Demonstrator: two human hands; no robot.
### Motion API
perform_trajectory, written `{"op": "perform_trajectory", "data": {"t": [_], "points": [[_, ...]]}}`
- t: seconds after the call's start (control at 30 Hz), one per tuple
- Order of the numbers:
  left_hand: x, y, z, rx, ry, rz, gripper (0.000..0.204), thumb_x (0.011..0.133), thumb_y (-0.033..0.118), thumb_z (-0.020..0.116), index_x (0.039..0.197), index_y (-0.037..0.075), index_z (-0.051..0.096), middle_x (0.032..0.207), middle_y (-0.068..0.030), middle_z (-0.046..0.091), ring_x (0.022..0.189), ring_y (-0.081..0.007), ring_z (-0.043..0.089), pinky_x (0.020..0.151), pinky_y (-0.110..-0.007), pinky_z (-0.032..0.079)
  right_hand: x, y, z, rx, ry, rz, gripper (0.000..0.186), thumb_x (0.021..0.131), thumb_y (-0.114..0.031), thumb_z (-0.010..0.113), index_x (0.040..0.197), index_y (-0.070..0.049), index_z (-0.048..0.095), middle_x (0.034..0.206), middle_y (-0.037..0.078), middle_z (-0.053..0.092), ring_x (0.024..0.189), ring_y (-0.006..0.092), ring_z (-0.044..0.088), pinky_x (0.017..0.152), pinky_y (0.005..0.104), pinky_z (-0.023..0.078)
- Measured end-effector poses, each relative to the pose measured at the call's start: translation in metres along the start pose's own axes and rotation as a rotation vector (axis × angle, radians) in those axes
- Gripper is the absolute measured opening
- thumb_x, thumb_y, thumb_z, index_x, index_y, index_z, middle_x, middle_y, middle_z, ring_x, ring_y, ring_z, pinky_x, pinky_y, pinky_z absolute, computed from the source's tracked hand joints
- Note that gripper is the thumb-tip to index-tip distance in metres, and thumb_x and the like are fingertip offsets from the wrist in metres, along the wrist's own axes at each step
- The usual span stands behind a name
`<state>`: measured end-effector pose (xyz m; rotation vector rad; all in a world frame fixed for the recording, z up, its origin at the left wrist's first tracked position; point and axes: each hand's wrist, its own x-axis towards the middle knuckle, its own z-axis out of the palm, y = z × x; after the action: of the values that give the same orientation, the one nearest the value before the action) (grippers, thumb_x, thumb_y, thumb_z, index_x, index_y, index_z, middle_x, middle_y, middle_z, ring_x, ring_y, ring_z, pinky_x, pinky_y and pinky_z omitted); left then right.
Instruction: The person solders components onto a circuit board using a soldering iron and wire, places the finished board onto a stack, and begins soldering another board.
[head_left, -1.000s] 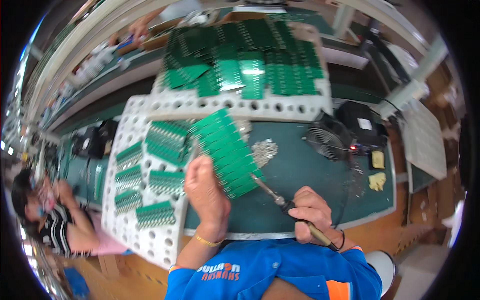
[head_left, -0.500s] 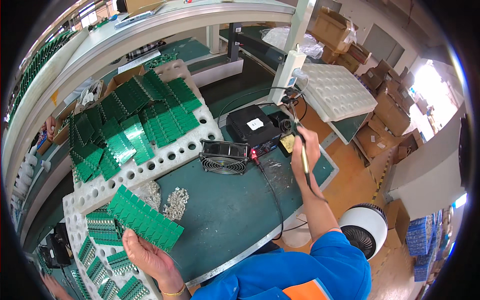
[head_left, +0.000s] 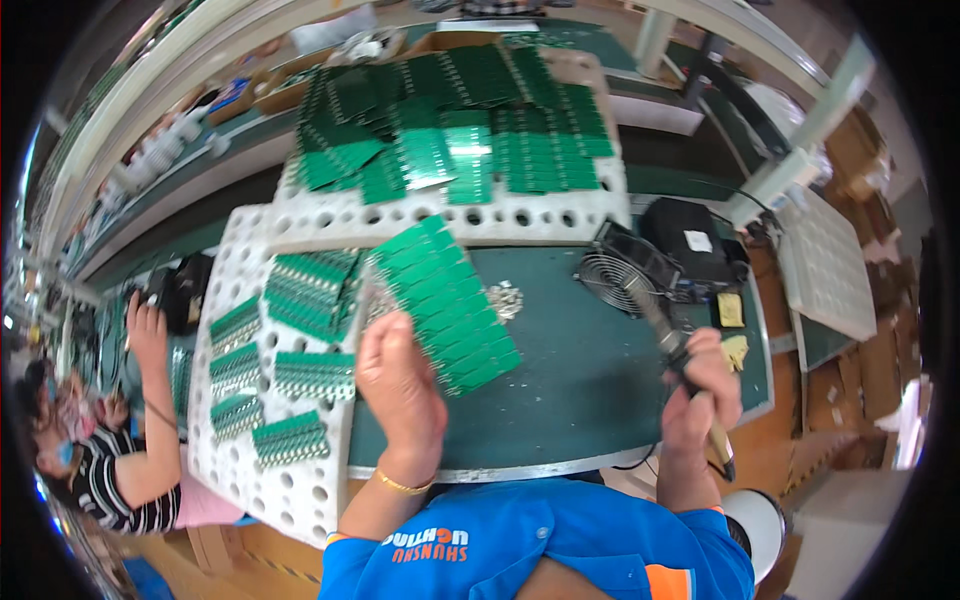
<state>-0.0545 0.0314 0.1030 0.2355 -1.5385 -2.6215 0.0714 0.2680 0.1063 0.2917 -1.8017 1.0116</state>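
Pinched by its lower left edge, a green circuit board panel (head_left: 445, 305) is tilted up in my left hand (head_left: 402, 375). My right hand (head_left: 703, 388) is wrapped round a soldering iron (head_left: 668, 335), whose metal end points up and left near the small fan (head_left: 612, 272). The iron is blurred and apart from the panel. Behind the panel, a pile of small metal parts (head_left: 506, 300) partly shows on the green mat (head_left: 560, 370). Left of my left hand, stacks of narrow green boards (head_left: 315, 375) lie on a white foam tray (head_left: 330, 490).
Many green panels (head_left: 420, 130) cover another foam tray (head_left: 520, 225) at the back. A black soldering station (head_left: 685, 240) stands at the right, with a yellow sponge (head_left: 731, 310) beside it. Another person (head_left: 130, 470) works at far left. A white fan (head_left: 762, 530) stands lower right.
The view has swung left. My right hand has brought the soldering iron down from beside the station toward my body. My left hand still grips the panel, now more upright.
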Motion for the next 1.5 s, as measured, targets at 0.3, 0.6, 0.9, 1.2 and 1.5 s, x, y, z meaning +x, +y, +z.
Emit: {"op": "perform_trajectory", "data": {"t": [0.3,0.6,0.9,1.2,1.5], "points": [[-0.001,0.009,-0.010,0.011,0.028,-0.004,0.015,0.095,0.017,0.062,0.095,0.002,0.062,0.054,0.0094,0.038,0.043,-0.0003,0.025,0.040,-0.021,0.018,-0.016,-0.019,0.080,0.401,-0.374,0.123,0.019,0.078,-0.012,0.065,0.096,-0.004,0.068,0.074,0.004,0.061,0.063,0.0193,0.056,0.073,0.0407,0.042],[0.002,0.007,-0.009,-0.001,0.033,-0.001,0.015,0.094,0.016,0.063,0.096,0.001,0.062,0.058,0.0090,0.042,0.046,-0.0001,0.027,0.042,-0.020,0.019,-0.020,-0.020,0.092,0.394,-0.402,0.106,0.019,0.081,-0.013,0.066,0.098,-0.004,0.067,0.074,0.004,0.062,0.064,0.0186,0.057,0.073,0.0404,0.042],[0.004,0.004,-0.009,-0.003,0.094,0.041,0.013,0.094,0.015,0.062,0.095,0.001,0.063,0.063,0.0094,0.046,0.049,0.0015,0.031,0.044,-0.018,0.021,-0.019,-0.022,0.094,0.332,-0.444,0.050,0.024,0.078,-0.013,0.068,0.100,-0.006,0.067,0.075,0.004,0.061,0.064,0.0193,0.057,0.074,0.0411,0.043],[0.004,0.006,-0.010,0.036,0.096,0.037,0.013,0.094,0.015,0.062,0.095,0.002,0.063,0.060,0.0096,0.044,0.047,0.0014,0.029,0.042,-0.019,0.019,-0.021,-0.024,0.090,0.229,-0.406,-0.026,0.026,0.071,-0.008,0.067,0.097,-0.006,0.068,0.074,0.005,0.060,0.064,0.0198,0.057,0.073,0.0406,0.044],[0.006,0.009,-0.012,-0.023,0.034,-0.074,0.016,0.096,0.018,0.061,0.096,0.002,0.062,0.057,0.0096,0.039,0.044,0.0002,0.025,0.040,-0.021,0.018,-0.022,-0.019,0.084,0.254,-0.306,0.009,0.023,0.095,-0.023,0.059,0.105,-0.003,0.063,0.077,0.007,0.058,0.064,0.0210,0.054,0.070,0.0410,0.044]]}}
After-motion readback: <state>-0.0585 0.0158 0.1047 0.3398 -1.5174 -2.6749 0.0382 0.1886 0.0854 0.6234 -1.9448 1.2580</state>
